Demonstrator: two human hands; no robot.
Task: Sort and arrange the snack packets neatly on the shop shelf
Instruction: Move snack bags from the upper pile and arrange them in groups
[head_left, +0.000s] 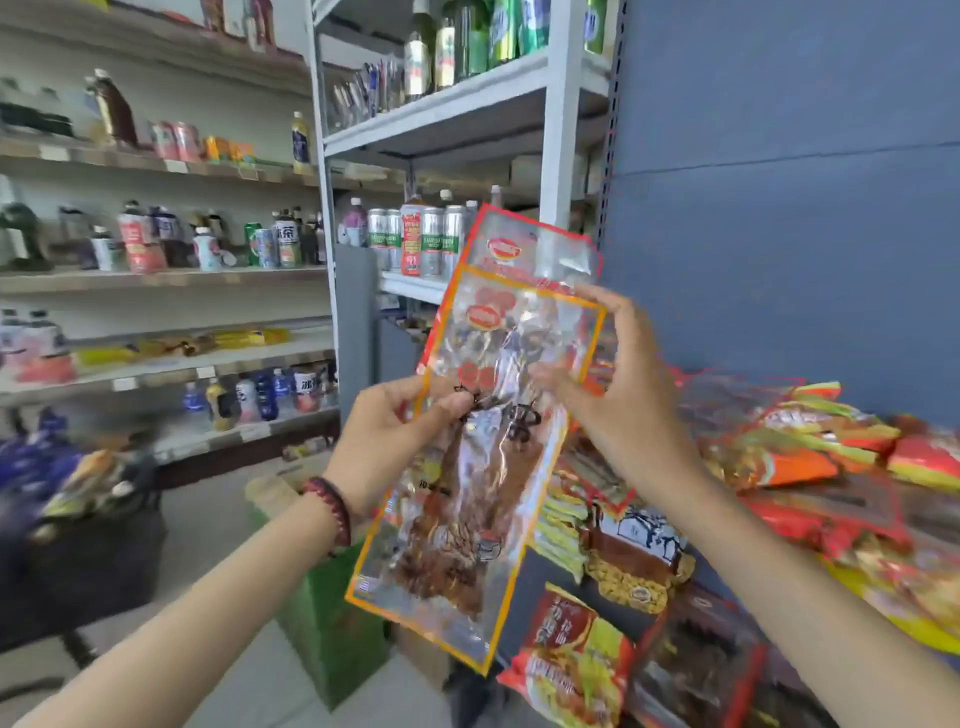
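Holding two clear snack packets up at chest height, both hands on them. Left hand (395, 441) pinches the orange-edged packet (467, 519) at its left border, thumb across the front, fingers curled behind. Right hand (613, 395) is clamped on the same packet's right border, thumb on the front film, fingers hooked over the upper right corner. The packet hangs upright, slightly tilted, with brown dried strips showing through the film.

A red-edged packet (530, 244) sits directly behind it, its top sticking out above the right hand's fingertips. Cannot tell which hand bears it.

A braided dark-red bracelet (330, 509) is on the left wrist.

Below and to the right of the right hand, the snack shelf (540, 582) carries loose packets. A red-and-yellow packet (571, 660) lies under the right forearm. A brown packet (639, 556) lies just below the right wrist. A jumbled heap of red and orange packets (810, 441) is out past the right hand.

Beyond the left hand, drink shelves (156, 278) hold bottles. A row of cans (436, 244) stands above both hands. A green box (332, 639) is on the floor under the left forearm.
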